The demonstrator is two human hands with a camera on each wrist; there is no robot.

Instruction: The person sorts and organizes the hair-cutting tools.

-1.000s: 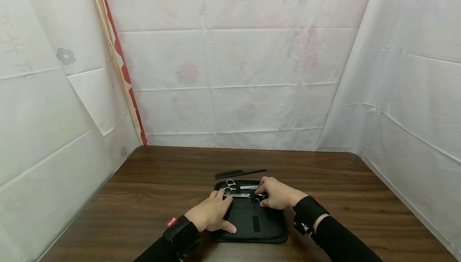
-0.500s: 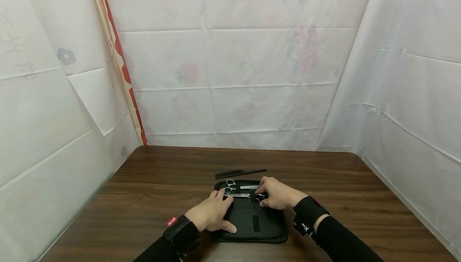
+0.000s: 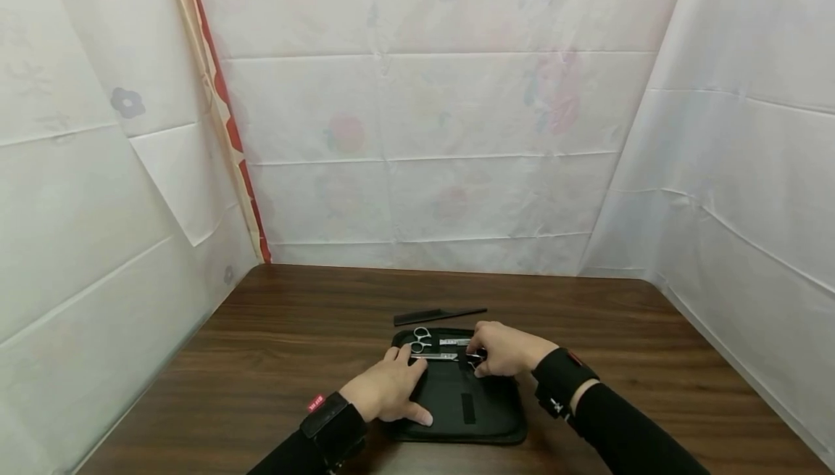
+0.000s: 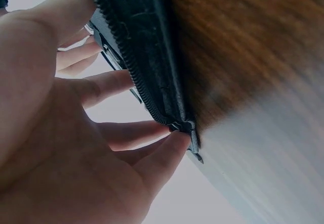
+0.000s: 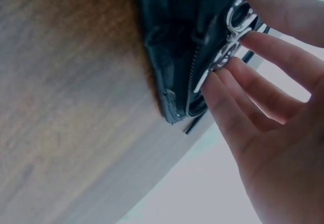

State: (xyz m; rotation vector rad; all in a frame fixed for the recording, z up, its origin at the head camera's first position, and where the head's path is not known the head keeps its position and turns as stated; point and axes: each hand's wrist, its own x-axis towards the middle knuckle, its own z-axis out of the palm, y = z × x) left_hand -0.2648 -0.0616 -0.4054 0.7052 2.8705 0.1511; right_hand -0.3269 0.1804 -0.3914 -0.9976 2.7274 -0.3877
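Scissors (image 5: 234,38) lie in the black case (image 3: 440,404), touching the right hand (image 3: 510,350).

Black zip case (image 3: 443,399) lies open and flat on table (image 3: 293,359), left hand (image 3: 388,388) spread over its left edge. Two silver scissors run crosswise in its far part, side by side, handles opposed: far scissors (image 3: 450,342), loops left, blades right; near scissors (image 3: 440,357), blades left, loops right, pinched by right hand (image 3: 509,350).
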